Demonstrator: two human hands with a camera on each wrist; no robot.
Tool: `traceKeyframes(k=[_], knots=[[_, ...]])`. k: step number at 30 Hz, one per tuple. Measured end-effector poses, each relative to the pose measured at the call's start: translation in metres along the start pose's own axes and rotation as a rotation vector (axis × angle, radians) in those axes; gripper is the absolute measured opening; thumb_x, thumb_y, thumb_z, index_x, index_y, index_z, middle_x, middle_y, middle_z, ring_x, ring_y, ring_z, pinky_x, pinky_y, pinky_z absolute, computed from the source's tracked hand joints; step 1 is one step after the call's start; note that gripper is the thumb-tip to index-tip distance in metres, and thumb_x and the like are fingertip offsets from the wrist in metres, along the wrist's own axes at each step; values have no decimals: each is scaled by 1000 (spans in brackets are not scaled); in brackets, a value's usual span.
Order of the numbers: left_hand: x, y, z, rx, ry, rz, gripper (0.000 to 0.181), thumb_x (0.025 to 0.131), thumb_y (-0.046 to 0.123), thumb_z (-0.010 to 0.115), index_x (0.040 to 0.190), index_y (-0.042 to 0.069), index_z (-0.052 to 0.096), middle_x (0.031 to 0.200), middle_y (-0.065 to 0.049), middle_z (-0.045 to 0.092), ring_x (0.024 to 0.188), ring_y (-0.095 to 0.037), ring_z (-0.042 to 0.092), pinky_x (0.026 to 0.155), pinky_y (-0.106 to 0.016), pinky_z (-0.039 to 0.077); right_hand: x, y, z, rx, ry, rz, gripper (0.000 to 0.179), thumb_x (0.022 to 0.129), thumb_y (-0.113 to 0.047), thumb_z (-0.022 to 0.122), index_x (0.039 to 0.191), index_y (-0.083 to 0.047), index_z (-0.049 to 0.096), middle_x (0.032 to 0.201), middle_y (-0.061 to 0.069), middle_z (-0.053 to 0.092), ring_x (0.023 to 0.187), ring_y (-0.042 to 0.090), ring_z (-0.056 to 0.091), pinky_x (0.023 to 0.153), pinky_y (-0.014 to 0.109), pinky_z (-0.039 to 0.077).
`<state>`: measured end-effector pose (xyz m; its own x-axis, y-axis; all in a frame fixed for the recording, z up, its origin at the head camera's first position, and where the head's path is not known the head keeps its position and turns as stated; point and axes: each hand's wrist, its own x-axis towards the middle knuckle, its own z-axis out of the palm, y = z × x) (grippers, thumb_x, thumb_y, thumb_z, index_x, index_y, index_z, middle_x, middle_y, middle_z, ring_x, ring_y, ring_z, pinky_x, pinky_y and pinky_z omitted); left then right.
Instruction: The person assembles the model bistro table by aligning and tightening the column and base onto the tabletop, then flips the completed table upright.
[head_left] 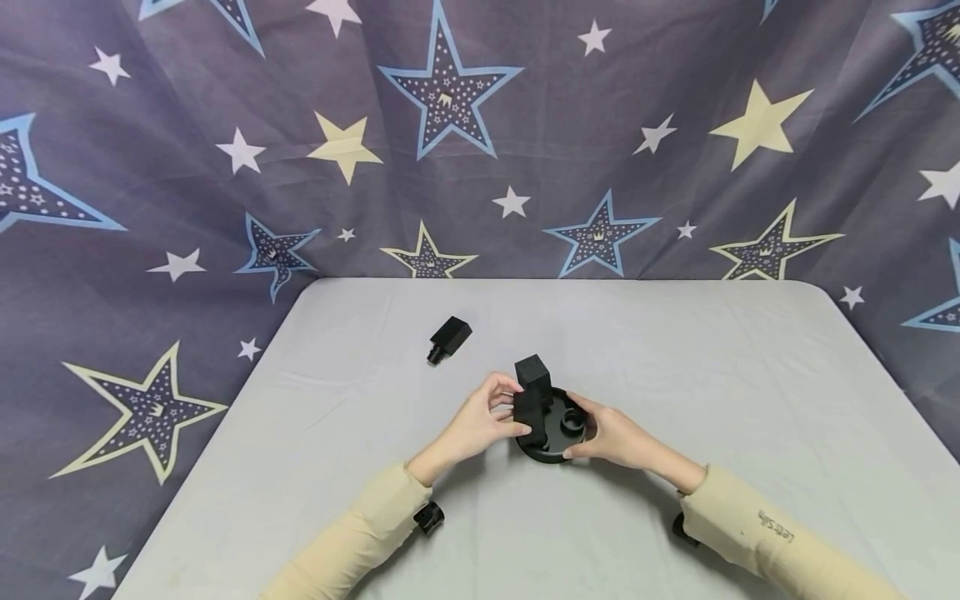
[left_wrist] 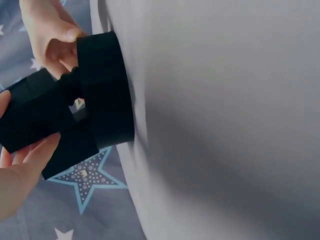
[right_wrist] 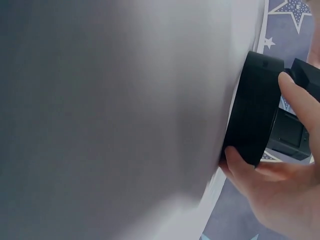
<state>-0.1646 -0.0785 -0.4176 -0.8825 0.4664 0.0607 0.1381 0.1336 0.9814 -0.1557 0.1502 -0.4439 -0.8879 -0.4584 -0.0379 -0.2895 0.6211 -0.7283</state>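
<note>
In the head view a round black base (head_left: 557,447) with a raised rim sits on the table, a round socket (head_left: 573,421) showing inside. My right hand (head_left: 617,437) holds it by the right side; in the right wrist view thumb and fingers span its wall (right_wrist: 254,107). My left hand (head_left: 480,423) grips a black rectangular block (left_wrist: 37,112) between thumb and fingers. Its narrow ridged neck (left_wrist: 70,86) points to the base, right at the rim. A second black block (head_left: 532,372) stands up from the base behind it.
A loose black block with a narrow neck (head_left: 452,335) lies on the table, beyond the left hand. The table has a light grey cover (head_left: 712,375). A star-patterned curtain (head_left: 510,167) hangs behind and at both sides.
</note>
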Motion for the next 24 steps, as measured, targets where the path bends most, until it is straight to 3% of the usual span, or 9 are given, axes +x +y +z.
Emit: traceKeyframes(k=[3, 8, 14, 24], knots=[[0, 1, 0, 36, -43, 38, 46, 69, -12, 67, 108, -4, 44, 110, -18, 50, 103, -27, 52, 89, -33, 43, 0, 1, -3, 27, -35, -3, 89, 67, -27, 76, 134, 8, 28, 72, 3, 54, 63, 12, 47, 55, 24, 41], [-1, 10, -1, 81, -128, 76, 46, 69, -15, 65, 109, -5, 45, 111, -20, 49, 107, -30, 50, 93, -33, 40, 0, 1, -5, 31, -59, -8, 88, 69, -28, 75, 135, 6, 27, 72, 0, 54, 65, 12, 48, 55, 23, 41], [1, 8, -5, 244, -221, 111, 44, 72, -6, 67, 110, 7, 47, 113, -9, 51, 106, -19, 51, 89, -22, 42, 0, 2, -5, 30, -64, -1, 87, 70, -28, 74, 136, 4, 27, 75, 1, 53, 65, 13, 47, 54, 24, 39], [-3, 10, 1, 315, -261, 140, 43, 74, -6, 66, 109, 7, 47, 115, -10, 49, 108, -20, 51, 90, -28, 42, 0, 1, -5, 35, -57, -1, 88, 69, -27, 75, 135, 6, 27, 87, 6, 55, 64, 13, 45, 55, 25, 37]])
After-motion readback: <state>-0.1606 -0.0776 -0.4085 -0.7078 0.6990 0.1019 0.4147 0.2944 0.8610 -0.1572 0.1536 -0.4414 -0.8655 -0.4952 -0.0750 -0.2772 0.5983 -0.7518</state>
